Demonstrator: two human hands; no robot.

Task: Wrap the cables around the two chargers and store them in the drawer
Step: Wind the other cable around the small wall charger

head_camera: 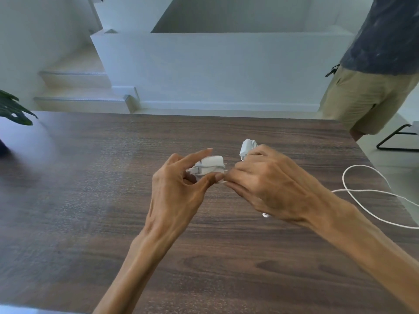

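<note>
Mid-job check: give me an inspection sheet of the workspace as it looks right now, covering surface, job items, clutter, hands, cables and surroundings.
Surface: dark wood-grain table, bare across most of its top.
Job's things: white charger with cable turns around it, held above the table; second white charger behind the right hand, partly hidden. No drawer in view.
Clutter: nothing seen.
Hands: left hand grips the wrapped charger; right hand is closed at the charger's edge, seemingly on the cable, which is mostly hidden there.
Cables: loose white cable looped on the table to the right, running off frame; a white connector tip shows under the right hand.
Surroundings: plant leaves at left; steps and white wall beyond; a standing person at far right.
</note>
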